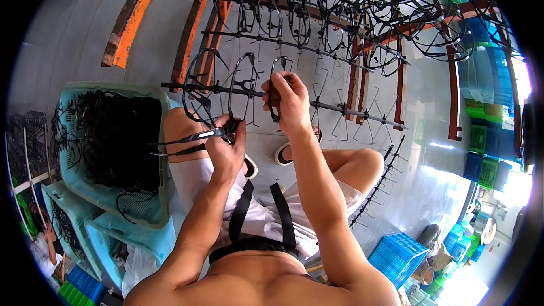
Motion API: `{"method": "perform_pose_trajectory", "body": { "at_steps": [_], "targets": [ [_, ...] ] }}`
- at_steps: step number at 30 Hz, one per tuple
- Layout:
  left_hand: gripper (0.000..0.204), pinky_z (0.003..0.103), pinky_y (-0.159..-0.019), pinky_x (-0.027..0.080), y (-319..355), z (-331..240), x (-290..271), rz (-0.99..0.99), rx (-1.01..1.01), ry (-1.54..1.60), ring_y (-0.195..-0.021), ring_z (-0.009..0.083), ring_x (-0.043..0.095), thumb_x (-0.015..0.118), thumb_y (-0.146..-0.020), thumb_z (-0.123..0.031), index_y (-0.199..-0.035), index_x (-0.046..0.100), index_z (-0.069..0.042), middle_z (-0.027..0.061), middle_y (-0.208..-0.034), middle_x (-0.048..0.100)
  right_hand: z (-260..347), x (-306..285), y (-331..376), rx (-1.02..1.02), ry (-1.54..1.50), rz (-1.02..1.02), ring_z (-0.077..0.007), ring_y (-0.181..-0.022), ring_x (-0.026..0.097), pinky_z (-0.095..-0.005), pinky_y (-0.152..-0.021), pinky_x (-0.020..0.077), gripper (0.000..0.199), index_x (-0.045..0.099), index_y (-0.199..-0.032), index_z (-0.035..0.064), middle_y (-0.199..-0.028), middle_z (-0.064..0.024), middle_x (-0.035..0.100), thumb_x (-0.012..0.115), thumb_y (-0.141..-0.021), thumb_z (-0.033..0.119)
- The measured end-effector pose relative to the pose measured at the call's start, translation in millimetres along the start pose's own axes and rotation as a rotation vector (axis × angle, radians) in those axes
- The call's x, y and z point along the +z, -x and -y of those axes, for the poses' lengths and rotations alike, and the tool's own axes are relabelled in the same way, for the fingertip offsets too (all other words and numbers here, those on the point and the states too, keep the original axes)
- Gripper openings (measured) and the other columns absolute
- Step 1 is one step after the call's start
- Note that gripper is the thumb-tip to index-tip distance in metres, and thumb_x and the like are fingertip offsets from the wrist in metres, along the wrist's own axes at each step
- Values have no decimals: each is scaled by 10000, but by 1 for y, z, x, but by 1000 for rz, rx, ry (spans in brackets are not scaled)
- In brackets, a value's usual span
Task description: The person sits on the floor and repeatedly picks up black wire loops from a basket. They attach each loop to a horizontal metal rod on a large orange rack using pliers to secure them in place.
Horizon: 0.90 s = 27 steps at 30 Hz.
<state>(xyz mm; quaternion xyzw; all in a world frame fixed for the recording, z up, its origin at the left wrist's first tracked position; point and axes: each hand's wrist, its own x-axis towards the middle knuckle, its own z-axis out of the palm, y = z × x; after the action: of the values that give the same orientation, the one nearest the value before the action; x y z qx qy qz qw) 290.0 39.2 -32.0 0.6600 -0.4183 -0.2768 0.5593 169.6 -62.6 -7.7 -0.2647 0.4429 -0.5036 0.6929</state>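
My left hand point(225, 146), in front of my left knee, is closed around several black glasses frames point(199, 137), whose thin arms point left. Slightly higher and to the right, my right hand point(289, 95) pinches a looped black glasses frame point(274, 73) at a dark rod point(326, 105) with wire hooks. Its fingers partly hide where frame and hook meet. Left of it, another black frame point(232, 84) hangs on the same rod, and a larger loop point(187, 88) hangs near the rod's left end. The hooks right of my right hand are bare.
More rods full of black frames point(317, 0) rest across orange-brown metal supports point(190, 45) beyond my hands. A light-blue crate point(164, 192) heaped with black frames stands at my left. A hooked rod point(378, 184) lies right of my right knee, near a blue basket point(396, 258). Another person's hand point(49, 232) shows far left.
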Motion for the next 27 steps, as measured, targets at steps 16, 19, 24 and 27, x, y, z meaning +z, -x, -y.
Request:
{"method": "perform_pose_trajectory", "body": {
  "at_steps": [16,19,24,27],
  "targets": [
    [237,240,-635,484,-2,-1,-4,31,-1,-35,-669,100,584,715,-813,-59,-990,592,40,64,-781,649,-5,-7,7,-68,45,22,-167,-638,601,-284,-534,496,143,515,-965,38,-817,-115,647,573,-925,163],
    [178,232,-586,468,-7,0,2,-29,45,5,-611,93,571,717,-800,-40,-925,617,37,70,-718,639,3,-12,14,42,58,18,-194,-698,643,-294,-612,532,127,521,-952,31,-847,-133,668,571,-918,143],
    [204,218,-592,462,-7,-1,1,-7,-6,-49,-625,77,558,714,-820,-79,-961,624,39,43,-733,636,14,-7,27,129,120,-14,-201,-713,659,-314,-671,559,153,524,-940,16,-836,-136,666,590,-902,149],
    [190,224,-594,466,-5,0,4,-30,-11,-21,-617,89,562,713,-817,-74,-935,623,44,53,-719,633,14,-7,31,130,118,-28,-183,-688,656,-300,-640,555,162,528,-930,-2,-823,-133,665,594,-900,143]
  ]
}}
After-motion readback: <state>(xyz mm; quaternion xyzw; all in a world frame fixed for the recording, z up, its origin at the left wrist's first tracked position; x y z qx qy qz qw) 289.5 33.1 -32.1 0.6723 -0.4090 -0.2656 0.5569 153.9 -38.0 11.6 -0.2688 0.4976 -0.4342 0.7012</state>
